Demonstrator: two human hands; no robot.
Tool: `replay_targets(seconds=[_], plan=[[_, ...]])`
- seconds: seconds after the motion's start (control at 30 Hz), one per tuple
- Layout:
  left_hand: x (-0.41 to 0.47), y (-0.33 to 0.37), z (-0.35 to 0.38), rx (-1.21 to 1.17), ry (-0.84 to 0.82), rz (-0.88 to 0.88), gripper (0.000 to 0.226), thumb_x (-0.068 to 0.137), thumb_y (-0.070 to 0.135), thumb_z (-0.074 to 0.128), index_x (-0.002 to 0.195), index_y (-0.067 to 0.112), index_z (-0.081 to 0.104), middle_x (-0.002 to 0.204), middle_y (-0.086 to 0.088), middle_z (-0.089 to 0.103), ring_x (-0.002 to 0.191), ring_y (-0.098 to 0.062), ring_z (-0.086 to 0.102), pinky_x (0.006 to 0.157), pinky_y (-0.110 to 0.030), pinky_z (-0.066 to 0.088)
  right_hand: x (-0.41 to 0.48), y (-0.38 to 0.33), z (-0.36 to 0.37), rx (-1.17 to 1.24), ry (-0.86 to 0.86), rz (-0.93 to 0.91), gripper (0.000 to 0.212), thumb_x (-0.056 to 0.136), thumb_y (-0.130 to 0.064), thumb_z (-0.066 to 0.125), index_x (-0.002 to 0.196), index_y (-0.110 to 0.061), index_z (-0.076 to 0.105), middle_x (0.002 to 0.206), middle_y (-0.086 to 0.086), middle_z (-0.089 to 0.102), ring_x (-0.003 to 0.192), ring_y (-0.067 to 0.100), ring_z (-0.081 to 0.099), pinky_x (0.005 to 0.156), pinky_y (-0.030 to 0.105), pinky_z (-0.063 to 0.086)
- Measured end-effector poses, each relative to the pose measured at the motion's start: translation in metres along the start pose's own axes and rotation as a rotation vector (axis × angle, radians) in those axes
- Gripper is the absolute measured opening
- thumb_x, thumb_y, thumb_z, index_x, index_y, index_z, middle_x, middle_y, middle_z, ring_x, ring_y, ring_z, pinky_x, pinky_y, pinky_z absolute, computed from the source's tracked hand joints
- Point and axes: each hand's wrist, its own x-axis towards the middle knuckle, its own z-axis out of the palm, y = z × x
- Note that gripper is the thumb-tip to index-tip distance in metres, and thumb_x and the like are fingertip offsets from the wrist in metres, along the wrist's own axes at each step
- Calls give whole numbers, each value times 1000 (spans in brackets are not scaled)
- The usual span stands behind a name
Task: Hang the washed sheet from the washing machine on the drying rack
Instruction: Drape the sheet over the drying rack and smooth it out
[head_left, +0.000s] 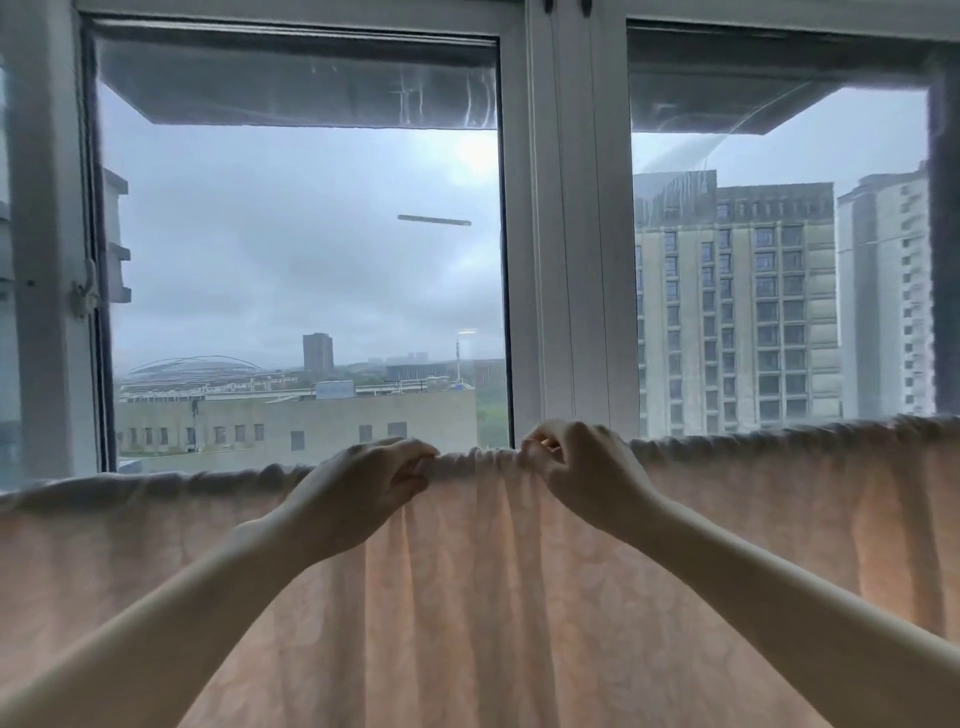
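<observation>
Here the left grip (363, 483) pinches the bunched top edge of the sheet (467, 597), its fingers curled onto the fold. The right grip (576, 467), just beside it, is closed on the same edge, with a short gathered stretch of cloth between the two. The pale pink sheet hangs in soft vertical folds from that edge, which runs across the whole view; whatever carries it is hidden under the fabric. Both bare forearms reach up from below. Behind stands a white window frame (566, 260), and a tall apartment block (737, 312) shows through the right pane.
</observation>
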Motion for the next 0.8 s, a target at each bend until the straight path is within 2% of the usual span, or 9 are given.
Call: replay_targets(seconds=[0.1, 0.2, 0.3, 0.43, 0.5, 0.6, 0.67, 0.8], plan=[[0, -7, -3, -3, -25, -13, 22, 92, 41, 56, 113, 35, 59, 103, 16, 67, 87, -3, 62, 77, -33, 54, 0, 1, -4, -69, 41, 39, 19, 92, -28, 53, 88, -20, 69, 70, -6, 67, 62, 14, 63, 80, 42, 54], [0, -12, -3, -1, -38, -44, 17, 92, 46, 54, 105, 37, 58, 92, 18, 66, 79, -2, 61, 73, -35, 54, -1, 2, -7, -158, 71, 26, 19, 92, -24, 53, 87, -18, 70, 73, -1, 69, 67, 19, 65, 78, 41, 55], [2, -10, -4, -4, -30, -61, 17, 91, 50, 51, 98, 36, 58, 83, 17, 63, 72, -2, 60, 70, -36, 54, -1, -2, -11, -186, 88, -28, 15, 92, -20, 57, 92, -18, 71, 84, 0, 71, 79, 18, 65, 82, 39, 54], [8, 0, -5, 4, -2, -34, 23, 92, 50, 51, 103, 34, 62, 93, 16, 65, 79, -3, 62, 72, -33, 54, 0, -15, -10, -96, -22, -140, 19, 92, -22, 60, 108, -18, 68, 104, -3, 70, 90, 7, 61, 84, 25, 51], [10, 8, -3, 30, 54, 59, 23, 92, 41, 57, 109, 28, 66, 100, 13, 68, 83, -3, 64, 77, -30, 55, 3, -19, -5, -88, -58, -182, 21, 91, -25, 61, 110, -18, 68, 105, -2, 70, 91, 8, 62, 85, 27, 53], [12, 20, 1, 128, 153, 220, 20, 88, 29, 66, 106, 23, 72, 99, 9, 72, 85, -7, 67, 86, -28, 53, 3, -17, 3, -122, -77, -204, 21, 93, -28, 57, 112, -22, 65, 105, -4, 66, 92, 14, 62, 85, 39, 52], [15, 24, 3, 93, 153, 213, 20, 88, 27, 66, 107, 22, 72, 99, 8, 72, 85, -10, 68, 82, -27, 53, 1, -13, 4, -168, -64, -215, 20, 94, -30, 53, 111, -27, 63, 104, -6, 64, 94, 16, 61, 85, 44, 50], [21, 31, 11, 13, 153, 188, 20, 89, 29, 64, 107, 23, 72, 97, 10, 69, 81, -10, 67, 75, -32, 56, 0, 3, -2, -183, -50, -200, 20, 93, -25, 56, 112, -28, 62, 105, -7, 65, 95, 15, 62, 85, 42, 52]])
